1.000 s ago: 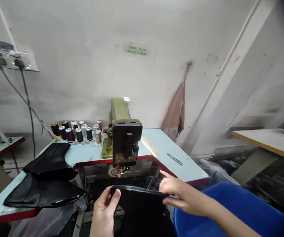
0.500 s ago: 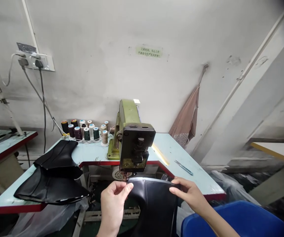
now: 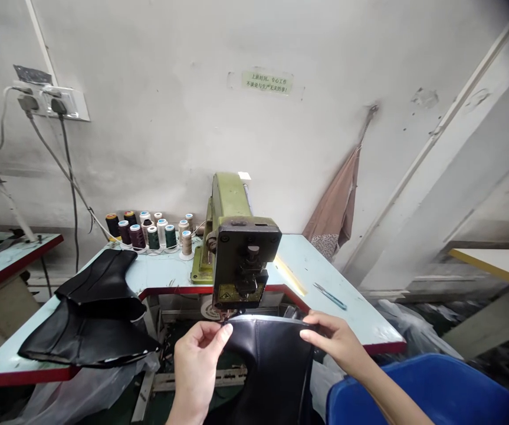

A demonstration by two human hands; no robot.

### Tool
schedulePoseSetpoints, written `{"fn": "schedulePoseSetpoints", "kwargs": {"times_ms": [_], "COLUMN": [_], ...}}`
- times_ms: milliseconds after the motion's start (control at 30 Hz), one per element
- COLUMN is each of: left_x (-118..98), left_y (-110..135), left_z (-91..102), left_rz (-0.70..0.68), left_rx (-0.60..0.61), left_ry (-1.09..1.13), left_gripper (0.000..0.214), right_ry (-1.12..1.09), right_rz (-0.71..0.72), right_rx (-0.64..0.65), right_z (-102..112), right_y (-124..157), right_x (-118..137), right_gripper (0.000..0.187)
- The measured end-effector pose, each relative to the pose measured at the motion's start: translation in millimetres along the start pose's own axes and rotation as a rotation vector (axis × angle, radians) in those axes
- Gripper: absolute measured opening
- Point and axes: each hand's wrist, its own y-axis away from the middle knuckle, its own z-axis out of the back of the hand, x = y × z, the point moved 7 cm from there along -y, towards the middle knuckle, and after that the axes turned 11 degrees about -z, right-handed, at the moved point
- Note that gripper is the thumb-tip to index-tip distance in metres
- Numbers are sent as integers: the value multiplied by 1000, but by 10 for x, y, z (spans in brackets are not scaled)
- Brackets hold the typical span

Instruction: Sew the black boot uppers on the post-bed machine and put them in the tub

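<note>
A black leather boot upper point(image 3: 276, 366) hangs below the head of a green sewing machine point(image 3: 232, 198), its top edge showing a pale strip. My left hand point(image 3: 199, 360) pinches the left end of that edge between thumb and fingers, close to the needle area. At the right end, my right hand point(image 3: 336, 342) grips the same edge with thumb below and fingers on top. The lower part of the upper runs out of the frame. Two more black boot uppers point(image 3: 86, 336) lie stacked on the table's left side.
Several thread spools point(image 3: 152, 233) stand behind the stacked uppers. Small thread snips point(image 3: 330, 296) and a yellowish strip point(image 3: 292, 274) lie on the pale blue table point(image 3: 360, 321). A blue bin point(image 3: 422, 389) stands at lower right. A brown cloth point(image 3: 336, 200) hangs on the wall.
Both hands and the upper have shifted slightly left in view, with the edge still held at both ends. The camera view has also moved a little.
</note>
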Motion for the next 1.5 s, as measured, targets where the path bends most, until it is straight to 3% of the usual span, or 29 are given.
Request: {"fn": "schedulePoseSetpoints", "kwargs": {"times_ms": [200,733,1100,1267,1400,1500], "left_x": [25,84,85,169,166,-102], "left_y": [-33,-118,-162,-182,-213,-274], "left_z": [140,781,1131,1382,1501,1236], "left_rz": [-2,90,161,161,58,-195], "left_rx": [-43,-279,-390,-414,-407,-214], "left_ry": [34,187,203,175,38,-251], "left_gripper": [38,47,51,52,52,47], "right_ry": [-5,-183,-352,-311,-356,-353], "right_rz": [54,76,-2,-9,17,32], "right_rx": [75,178,291,314,300,288], "right_z": [-137,-552,-882,-1018,-1100,-1135], "right_y": [-41,-186,-209,-182,-156,-153], "right_x": [159,595,789,945,1008,1011], "right_gripper": [23,19,29,23,18,17]}}
